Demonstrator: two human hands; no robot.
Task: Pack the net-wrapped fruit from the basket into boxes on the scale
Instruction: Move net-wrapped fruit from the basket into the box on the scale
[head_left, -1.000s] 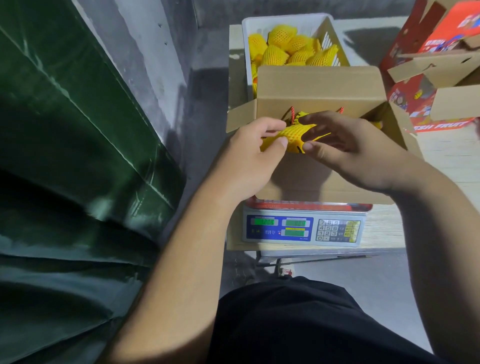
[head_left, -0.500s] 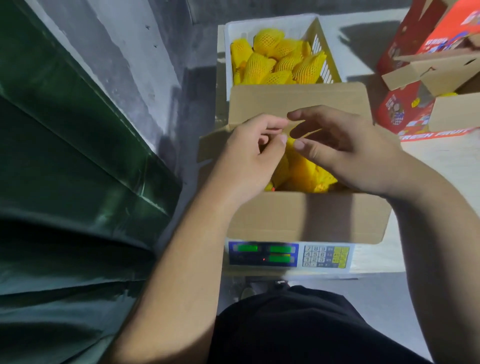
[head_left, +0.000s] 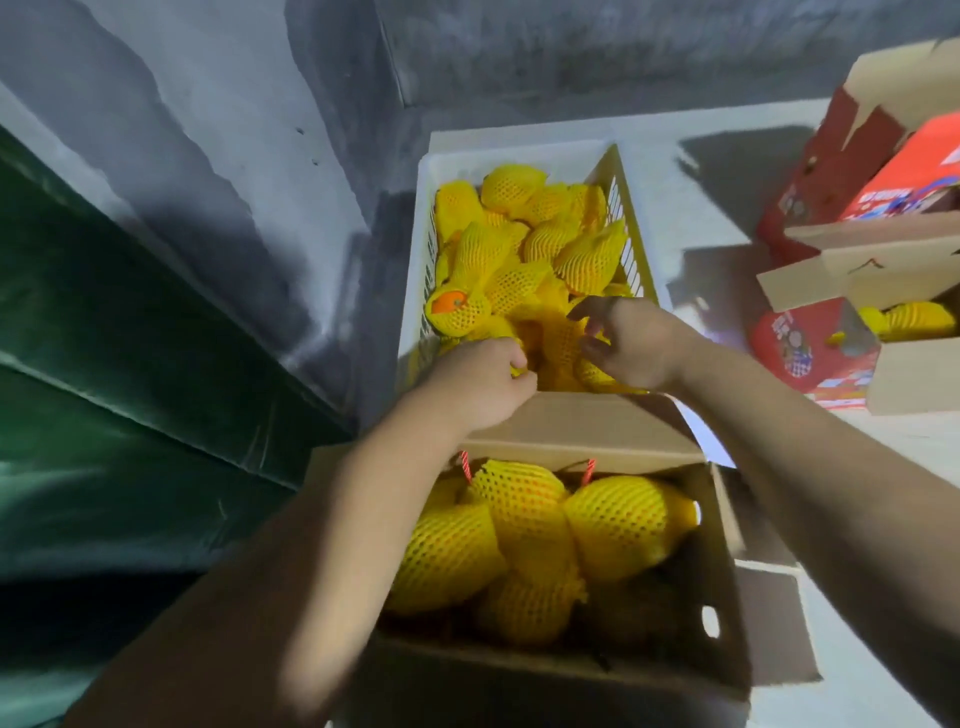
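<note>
The white slatted basket at the back holds several fruit in yellow foam net. My left hand is in its near left corner, fingers curled round a bit of yellow netting there. Over the near right part my right hand spreads thumb and fingers against a wrapped fruit without closing on it. Below my arms, the open cardboard box contains several net-wrapped fruit. The scale under the box is hidden.
At the right stand red printed fruit boxes and an open cardboard one with yellow wrapped fruit inside. A grey wall and a dark green tarpaulin close off the left. The pale tabletop shows between basket and boxes.
Both hands left the cardboard box and moved forward into the basket. The fruit they held a second ago now lies in the box. The view has tilted forward, so the scale display is out of sight.
</note>
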